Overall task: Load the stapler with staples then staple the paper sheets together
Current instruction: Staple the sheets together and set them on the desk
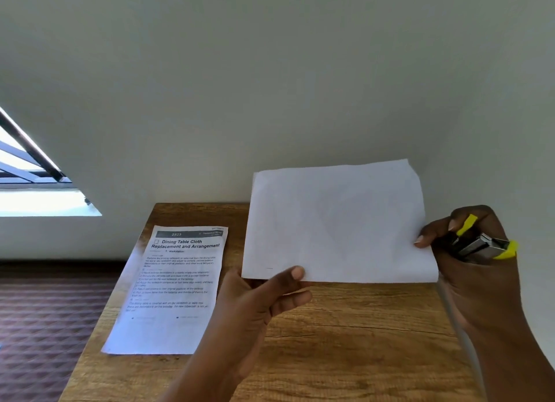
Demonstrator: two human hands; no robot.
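Head view, near to far. Light wooden table (345,341) with visible grain fills the lower frame, back edge against a pale plain wall (270,71). Left hand (258,299) comes up from the bottom centre, thumb on top and fingers curled below, pinching the lower left corner of the blank white paper sheets (336,224). Sheets are lifted off the table, held roughly flat and tilted toward the camera, over the table's right rear part. Right hand (477,251) is at the sheets' right edge, thumb tip pressing on that edge while its fingers wrap round a black and silver stapler with yellow trim (483,244). Stapler sits in the right palm just beside the paper's right edge; cannot tell if its mouth is over the paper or if it is loaded. Hands are well apart, one at each side of the sheets. Printed white instruction sheet (171,287) headed "Dining Table Cloth Replacement and Arrangement" lies flat on the table's left side, apart from the held sheets. Dark reddish patterned floor (45,326) at lower left. Bright window with dark frame bars (33,176) at far left.
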